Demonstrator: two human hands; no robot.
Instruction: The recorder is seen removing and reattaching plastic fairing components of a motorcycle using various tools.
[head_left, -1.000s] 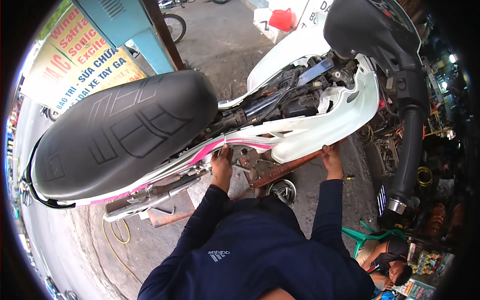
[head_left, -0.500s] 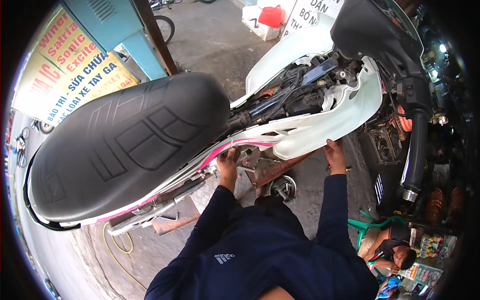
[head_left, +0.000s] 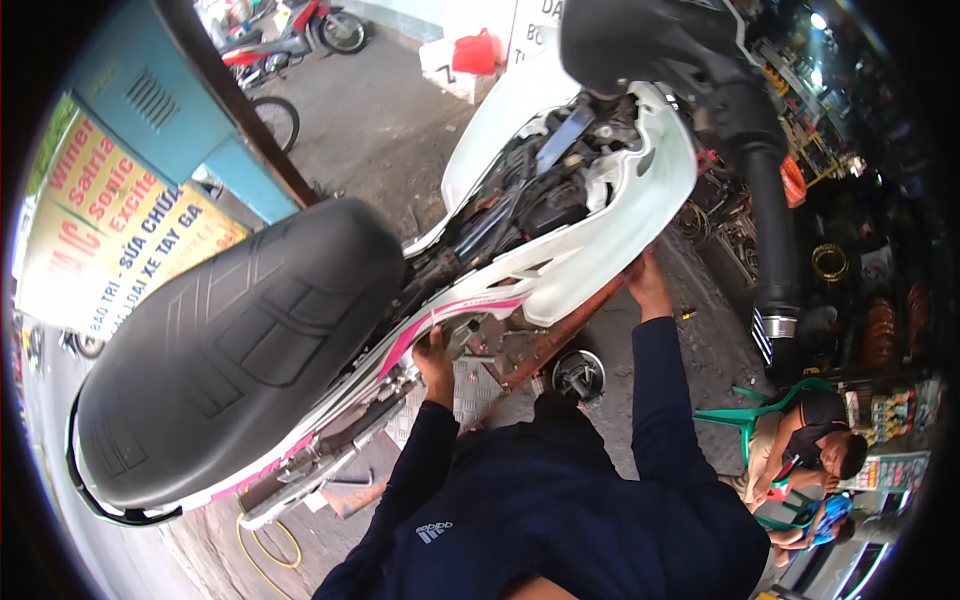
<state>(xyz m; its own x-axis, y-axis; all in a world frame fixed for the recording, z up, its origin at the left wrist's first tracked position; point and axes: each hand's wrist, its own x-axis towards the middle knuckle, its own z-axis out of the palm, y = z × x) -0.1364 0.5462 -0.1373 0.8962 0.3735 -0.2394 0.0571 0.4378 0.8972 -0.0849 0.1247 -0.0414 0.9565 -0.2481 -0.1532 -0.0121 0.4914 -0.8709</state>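
Note:
A motorbike with white body panels stands across the view, its long black seat [head_left: 250,350] on the left. My left hand [head_left: 433,364] grips the lower edge of the pink-and-white side panel [head_left: 450,313], thumb showing and the other fingers partly hidden beneath. Farther forward, my right hand [head_left: 650,287] is closed at the lower rim of the white leg shield [head_left: 600,265]; its fingertips are tucked out of sight. Between the panels the frame lies uncovered, with black cables and hoses [head_left: 510,205]. The black handlebar grip [head_left: 775,240] points toward me on the right.
Below the bike is a metal tread plate [head_left: 475,385], with a round tray of small metal parts [head_left: 578,376] beside it. A person in dark clothes sits on a green chair [head_left: 730,418] at right. A yellow hose [head_left: 270,550] lies at lower left; a blue cabinet [head_left: 150,90] stands at upper left.
My view has turned, so the motorbike appears tilted more steeply and shifted left. Both hands stay at the panels' lower edges; the right fingertips now show less.

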